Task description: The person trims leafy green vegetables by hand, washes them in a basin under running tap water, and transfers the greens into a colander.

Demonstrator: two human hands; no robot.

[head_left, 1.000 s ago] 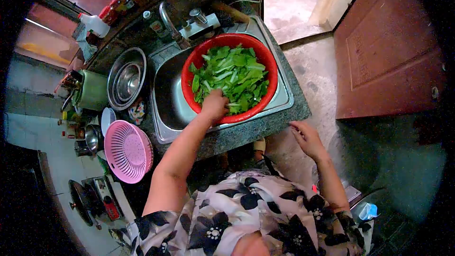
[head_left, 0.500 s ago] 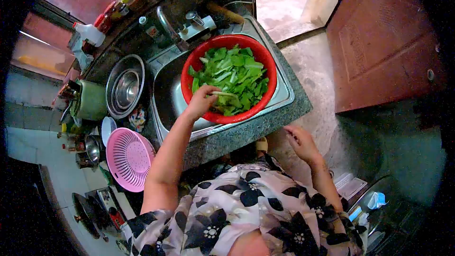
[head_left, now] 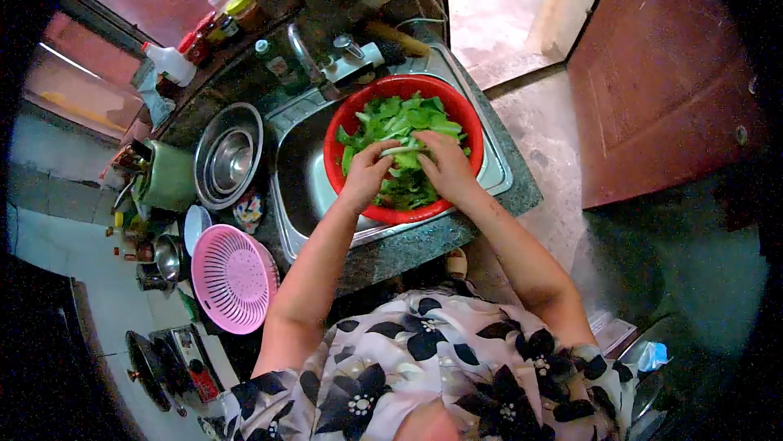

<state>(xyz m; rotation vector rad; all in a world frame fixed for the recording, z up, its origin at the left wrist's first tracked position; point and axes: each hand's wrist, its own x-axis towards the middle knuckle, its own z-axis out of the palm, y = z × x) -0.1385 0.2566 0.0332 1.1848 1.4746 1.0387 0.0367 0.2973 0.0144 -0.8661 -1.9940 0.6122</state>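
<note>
One pink basket (head_left: pixel 235 278) at lower left; then, mid-frame, a stalk (head_left: pixel 400 150) pinched in left hand (head_left: pixel 364 178), apparently gripped by right hand (head_left: pixel 449 165) at its other end, over greens (head_left: pixel 400 112) in red bowl (head_left: pixel 333 154), on sink (head_left: pixel 499 176). Seemingly handling single stalk two-handed; for any next move, hold both ends.

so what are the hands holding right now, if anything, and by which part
A leafy green vegetable with a pale stalk, held by that stalk: left hand at one end, right hand toward the other.
</note>
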